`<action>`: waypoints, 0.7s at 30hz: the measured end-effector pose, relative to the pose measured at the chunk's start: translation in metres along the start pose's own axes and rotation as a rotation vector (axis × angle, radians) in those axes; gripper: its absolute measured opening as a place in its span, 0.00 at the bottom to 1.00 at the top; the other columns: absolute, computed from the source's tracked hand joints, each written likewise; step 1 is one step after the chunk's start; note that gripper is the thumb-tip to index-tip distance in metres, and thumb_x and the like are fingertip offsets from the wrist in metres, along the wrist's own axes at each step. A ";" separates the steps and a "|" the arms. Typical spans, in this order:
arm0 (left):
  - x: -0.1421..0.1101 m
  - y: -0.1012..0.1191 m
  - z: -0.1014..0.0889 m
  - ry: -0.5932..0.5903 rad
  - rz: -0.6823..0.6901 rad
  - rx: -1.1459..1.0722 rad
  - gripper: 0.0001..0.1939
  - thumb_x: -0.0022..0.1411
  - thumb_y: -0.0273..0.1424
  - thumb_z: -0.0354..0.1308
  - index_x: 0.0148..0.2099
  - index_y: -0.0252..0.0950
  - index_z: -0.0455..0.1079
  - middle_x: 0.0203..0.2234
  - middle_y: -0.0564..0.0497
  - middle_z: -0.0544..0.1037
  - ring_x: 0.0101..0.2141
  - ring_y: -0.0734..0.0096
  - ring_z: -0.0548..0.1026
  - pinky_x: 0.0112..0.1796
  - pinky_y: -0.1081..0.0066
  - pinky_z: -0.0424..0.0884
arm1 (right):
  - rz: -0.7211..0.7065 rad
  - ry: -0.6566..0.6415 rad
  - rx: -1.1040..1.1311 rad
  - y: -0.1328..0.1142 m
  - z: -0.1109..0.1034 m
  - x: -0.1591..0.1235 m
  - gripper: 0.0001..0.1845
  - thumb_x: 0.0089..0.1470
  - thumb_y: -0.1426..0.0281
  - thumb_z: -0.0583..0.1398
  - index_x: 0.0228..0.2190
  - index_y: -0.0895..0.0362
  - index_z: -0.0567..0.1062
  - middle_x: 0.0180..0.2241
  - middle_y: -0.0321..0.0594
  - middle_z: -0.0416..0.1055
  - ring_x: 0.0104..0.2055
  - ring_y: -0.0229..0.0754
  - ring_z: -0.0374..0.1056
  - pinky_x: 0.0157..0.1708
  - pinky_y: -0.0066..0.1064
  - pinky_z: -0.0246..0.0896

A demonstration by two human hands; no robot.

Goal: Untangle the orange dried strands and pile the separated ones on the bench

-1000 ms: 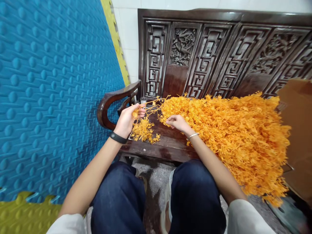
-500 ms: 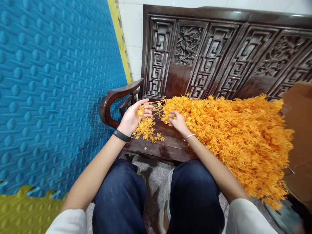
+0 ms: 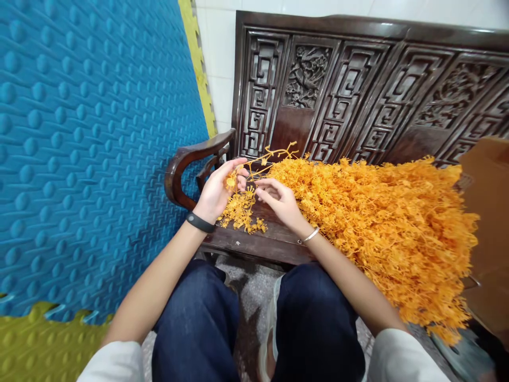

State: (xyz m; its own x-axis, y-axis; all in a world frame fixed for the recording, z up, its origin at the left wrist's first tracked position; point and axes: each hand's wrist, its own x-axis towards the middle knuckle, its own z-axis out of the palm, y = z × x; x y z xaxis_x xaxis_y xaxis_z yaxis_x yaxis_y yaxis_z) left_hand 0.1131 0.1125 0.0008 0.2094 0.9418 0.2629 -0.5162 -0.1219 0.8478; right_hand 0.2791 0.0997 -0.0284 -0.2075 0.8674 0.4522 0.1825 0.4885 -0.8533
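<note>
My left hand (image 3: 217,192), with a dark band on its wrist, curls round thin-stemmed orange flower sprigs (image 3: 278,153). One bloom shows against the palm, and bare branching stems reach out past the fingertips to the right. Thumb and forefinger of my right hand (image 3: 283,206) come together at the right side of the held sprigs, close to a small bloom; the exact contact is hard to see. Below my left hand, a small cluster of orange blooms (image 3: 240,213) hangs over or lies on the dark wooden bench seat (image 3: 258,245). Beside my right hand spreads a large orange flower pile (image 3: 382,228).
The bench has a carved backrest (image 3: 306,79) behind and a curved armrest (image 3: 178,164) at left. A blue foam mat (image 3: 87,159) stands along the left side. At the far right is a brown cardboard box (image 3: 491,212). My knees are close to the seat's front edge.
My right hand has moved left from the pile's edge to the held sprigs, its fingers drawing together. A branching stem now sticks up higher beyond my left fingers, which have curled more.
</note>
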 end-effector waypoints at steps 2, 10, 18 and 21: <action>-0.001 -0.001 0.000 -0.006 0.026 0.044 0.12 0.61 0.32 0.52 0.43 0.31 0.70 0.29 0.50 0.73 0.25 0.79 0.71 0.27 0.76 0.67 | -0.047 0.091 -0.007 0.001 0.000 0.000 0.11 0.52 0.64 0.60 0.36 0.57 0.73 0.33 0.39 0.72 0.32 0.36 0.67 0.35 0.32 0.65; -0.002 -0.003 0.000 -0.081 -0.066 0.144 0.24 0.62 0.35 0.45 0.57 0.31 0.64 0.50 0.44 0.74 0.51 0.64 0.71 0.53 0.64 0.63 | -0.110 0.056 0.011 -0.001 0.004 -0.003 0.13 0.50 0.62 0.63 0.35 0.55 0.71 0.31 0.36 0.70 0.30 0.35 0.66 0.33 0.31 0.63; -0.006 -0.004 0.003 -0.284 -0.048 0.388 0.29 0.60 0.32 0.45 0.64 0.40 0.55 0.64 0.52 0.57 0.65 0.62 0.50 0.61 0.58 0.52 | -0.079 0.168 0.037 0.008 0.004 0.002 0.14 0.48 0.62 0.64 0.34 0.55 0.70 0.27 0.34 0.69 0.27 0.34 0.64 0.28 0.29 0.61; -0.005 -0.009 0.000 -0.251 -0.059 0.446 0.30 0.58 0.32 0.53 0.63 0.42 0.58 0.61 0.49 0.62 0.61 0.60 0.58 0.57 0.59 0.58 | -0.115 0.195 0.030 0.006 -0.002 0.002 0.10 0.51 0.63 0.62 0.33 0.56 0.73 0.29 0.35 0.71 0.29 0.35 0.65 0.31 0.30 0.61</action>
State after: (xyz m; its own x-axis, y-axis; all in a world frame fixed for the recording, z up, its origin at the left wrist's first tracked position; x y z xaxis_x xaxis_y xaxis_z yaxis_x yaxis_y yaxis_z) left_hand 0.1168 0.1093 -0.0082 0.4483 0.8538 0.2645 -0.1047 -0.2437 0.9642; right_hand 0.2812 0.1048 -0.0325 -0.0347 0.8092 0.5865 0.1386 0.5851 -0.7990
